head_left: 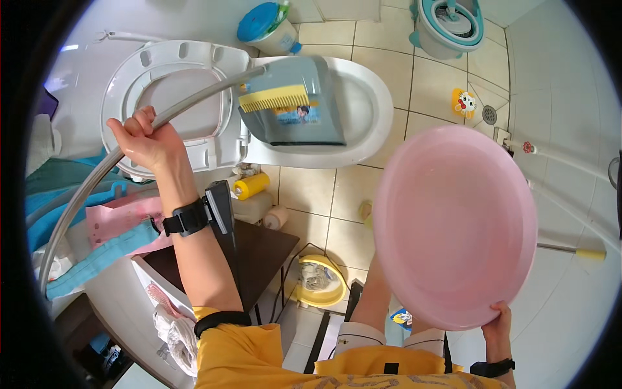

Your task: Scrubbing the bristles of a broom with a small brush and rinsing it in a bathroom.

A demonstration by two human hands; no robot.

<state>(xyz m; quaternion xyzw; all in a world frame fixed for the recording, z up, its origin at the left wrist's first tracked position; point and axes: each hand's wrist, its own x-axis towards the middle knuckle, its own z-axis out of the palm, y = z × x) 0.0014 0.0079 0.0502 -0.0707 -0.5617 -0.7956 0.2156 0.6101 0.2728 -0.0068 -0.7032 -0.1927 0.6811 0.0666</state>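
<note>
My left hand (148,137) is closed round the long metal handle of a grey dustpan (324,110), its thumb sticking out. The handle runs from the dustpan down to the far left edge. A yellow comb-toothed strip crosses the pan, above a picture label. The pan hangs over the white toilet bowl (372,107) and hides part of it; whether they touch I cannot tell. At the right, my right hand (497,327) grips the near rim of a large pink basin (453,227). The basin is tilted with its inside facing up, and nothing shows in it.
The toilet seat (116,107) is raised. A dark brown shelf (262,243) stands below my left forearm. Near my legs is a yellow bucket (324,299). A mop bucket (447,29) and a blue-lidded bin (275,42) stand far back. Pipes (564,152) line the right wall.
</note>
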